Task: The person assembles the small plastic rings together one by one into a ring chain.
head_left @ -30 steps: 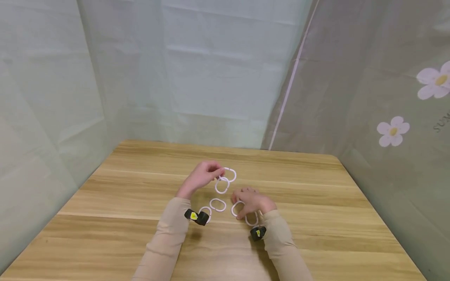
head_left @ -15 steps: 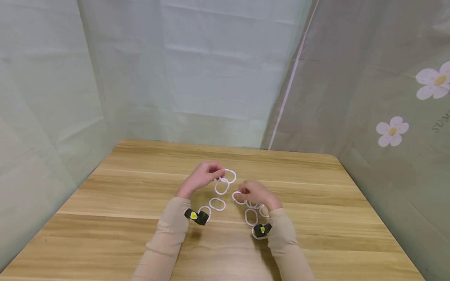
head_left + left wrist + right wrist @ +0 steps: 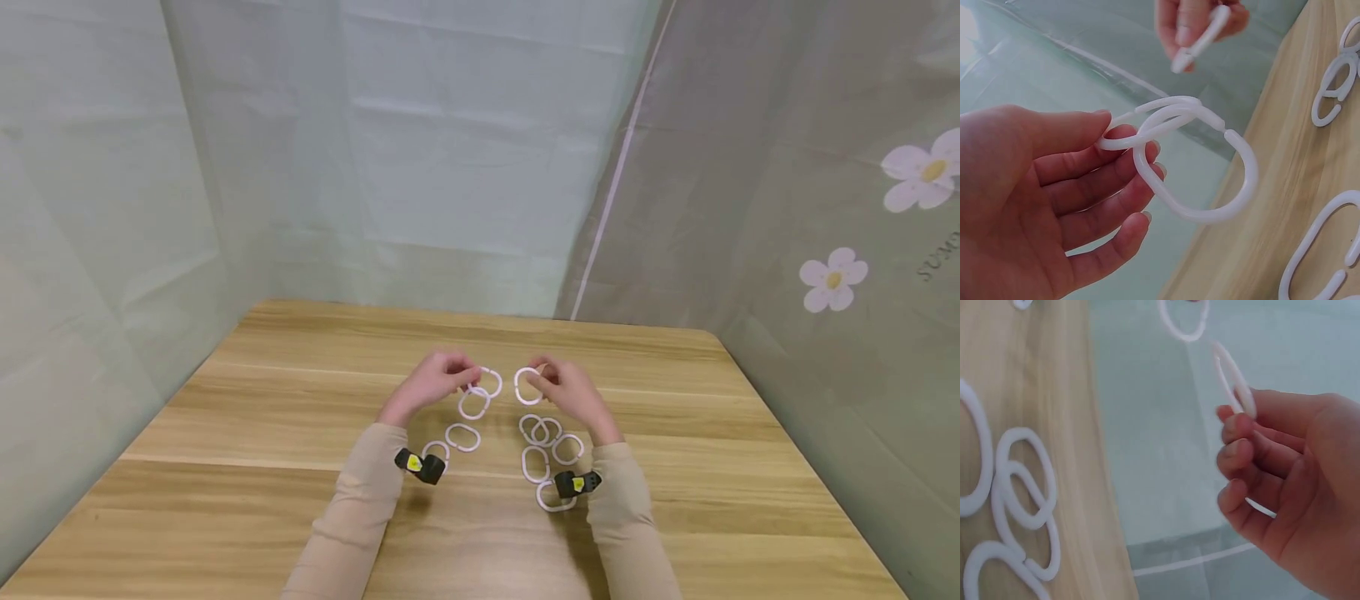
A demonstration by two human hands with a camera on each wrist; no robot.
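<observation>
Left hand (image 3: pixel 435 385) pinches a white ring (image 3: pixel 1120 143) between thumb and fingers; a second ring (image 3: pixel 1194 215) crosses through it. Right hand (image 3: pixel 573 393) pinches a single ring (image 3: pixel 517 389), held just right of that pair, apart from it. Below, on the wooden table (image 3: pixel 225 500): two rings by the left wrist, five by the right, two of these overlapping. Far side, pale cloth (image 3: pixel 480 150); flower print (image 3: pixel 834 281) at right.

Wears plain beige long sleeves (image 3: pixel 352 510), snug, creased along the forearms. Also carries small blocky black wrist cameras (image 3: pixel 432 469), one per arm, marked with yellow labels (image 3: pixel 414 462).
</observation>
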